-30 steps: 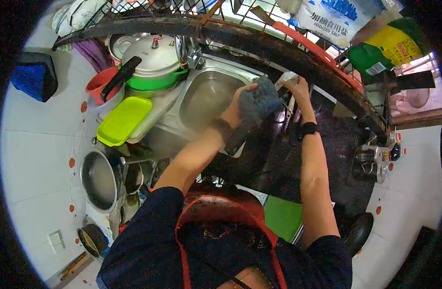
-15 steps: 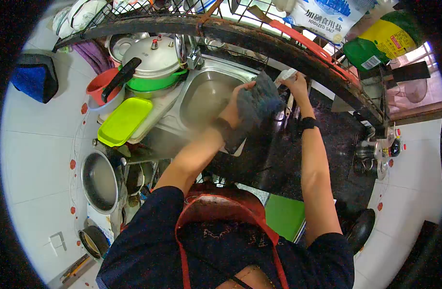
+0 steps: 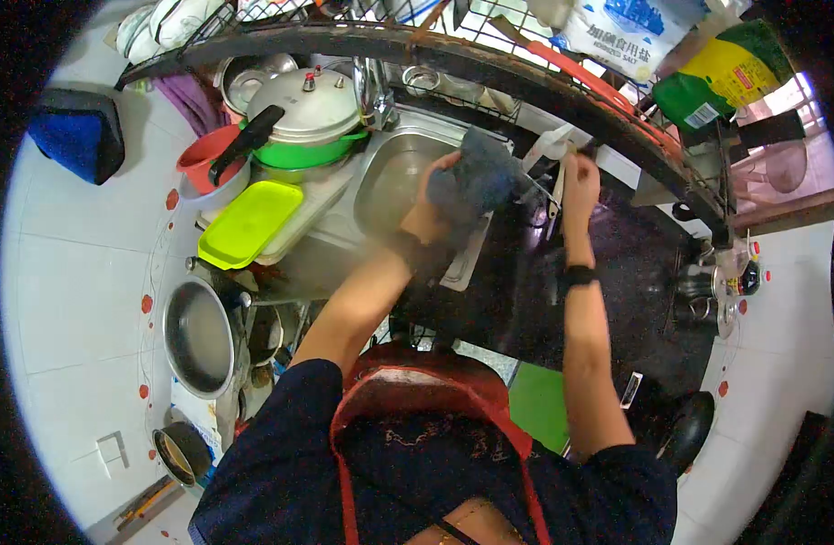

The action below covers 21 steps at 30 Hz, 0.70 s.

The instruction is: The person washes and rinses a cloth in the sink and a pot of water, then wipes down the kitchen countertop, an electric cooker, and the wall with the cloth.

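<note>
A dark grey-blue cloth (image 3: 485, 177) is gripped by my left hand (image 3: 428, 195), its fingers wrapped round the near edge. The cloth is held over the right rim of the steel sink (image 3: 378, 177). Curled fingers show on my right hand (image 3: 579, 177), which is beside a white plastic object (image 3: 551, 143) at the back of the black countertop (image 3: 562, 291). Blur hides that object's kind and whether the hand grips it. A pale-handled utensil (image 3: 554, 213) lies just left of my right hand.
A pressure cooker (image 3: 299, 95) in a green basin, a red bowl (image 3: 203, 154) and a yellow-green tray (image 3: 251, 222) stand left of the sink under the faucet (image 3: 373, 100). A dark rack (image 3: 490, 68) overhangs the back. A wok (image 3: 694, 431) sits at the right.
My right hand has moved slightly right and down, and the white object shows more beside it. The cloth in my left hand has shifted a little left. The whole view has tilted slightly.
</note>
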Motion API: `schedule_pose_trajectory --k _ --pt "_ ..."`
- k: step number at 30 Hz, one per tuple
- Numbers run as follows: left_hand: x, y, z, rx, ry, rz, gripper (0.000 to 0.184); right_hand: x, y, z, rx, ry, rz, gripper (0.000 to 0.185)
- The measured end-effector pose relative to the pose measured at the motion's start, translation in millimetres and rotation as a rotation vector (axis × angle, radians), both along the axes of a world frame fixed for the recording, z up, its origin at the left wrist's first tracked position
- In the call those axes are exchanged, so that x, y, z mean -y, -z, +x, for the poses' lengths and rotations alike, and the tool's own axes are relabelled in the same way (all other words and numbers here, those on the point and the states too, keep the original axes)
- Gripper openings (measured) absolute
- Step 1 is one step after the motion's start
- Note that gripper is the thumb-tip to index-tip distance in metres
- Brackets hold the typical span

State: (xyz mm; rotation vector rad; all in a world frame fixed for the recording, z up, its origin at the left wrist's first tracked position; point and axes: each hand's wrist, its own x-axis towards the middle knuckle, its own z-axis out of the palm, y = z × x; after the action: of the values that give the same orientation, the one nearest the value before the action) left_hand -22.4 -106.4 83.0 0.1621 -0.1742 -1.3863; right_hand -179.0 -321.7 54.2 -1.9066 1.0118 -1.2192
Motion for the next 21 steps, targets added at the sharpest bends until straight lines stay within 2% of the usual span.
schedule_pose_trajectory --k 2,3,4,5,6,8,9,10,11,12,15,17,18,20,21 --pt "-24 -8 -6 0.030 -0.057 -0.061 0.041 -24 23 -19 -0.094 -0.378 0.473 0.050" --pt "-33 -19 -12 0.024 -0.064 -0.051 0.041 -73 -5 -13 0.039 -0.395 0.730 0.050" --pt "-43 -36 -16 0.149 -0.145 0.209 0.041 -127 -42 6 0.175 -0.402 0.981 0.050" --pt "-49 -50 -20 0.277 -0.219 0.470 0.041 -140 -44 17 0.358 -0.545 1.242 0.049" --pt "-58 -56 -25 0.276 -0.219 0.480 0.041 -147 -43 27 0.553 -0.685 1.499 0.048" --pt "-78 -63 -26 0.277 -0.277 0.626 0.040 -149 -13 56 0.570 -0.733 1.431 0.043" --pt "-86 -48 -16 0.275 -0.293 0.645 0.040 -152 -4 65 0.492 -0.594 1.306 0.041" --pt "-91 -22 3 0.150 -0.180 0.559 0.038 -155 5 78 0.414 -0.467 1.175 0.039" --pt "-98 -1 21 0.025 -0.074 0.468 0.036 -155 19 91 0.495 -0.445 1.174 0.079" --pt "-109 7 30 0.089 -0.088 0.631 0.034 -165 -16 88 0.488 -0.578 1.218 0.087" --pt "-145 24 37 0.162 -0.204 0.504 0.036 -191 -23 114 0.441 -0.526 1.260 0.085" --pt "-169 -19 15 0.195 -0.122 0.495 0.037 -191 -6 131 0.444 -0.720 1.285 0.085" --pt "-178 -1 20 0.195 -0.136 0.496 0.037 -190 0 138 0.438 -0.734 1.288 0.085" --pt "-196 51 29 1.054 -0.011 0.749 0.036 -192 6 148 0.471 -0.776 1.372 0.083" --pt "-200 49 31 1.053 -0.021 0.754 0.036 -191 9 156 0.461 -0.670 1.335 0.073"
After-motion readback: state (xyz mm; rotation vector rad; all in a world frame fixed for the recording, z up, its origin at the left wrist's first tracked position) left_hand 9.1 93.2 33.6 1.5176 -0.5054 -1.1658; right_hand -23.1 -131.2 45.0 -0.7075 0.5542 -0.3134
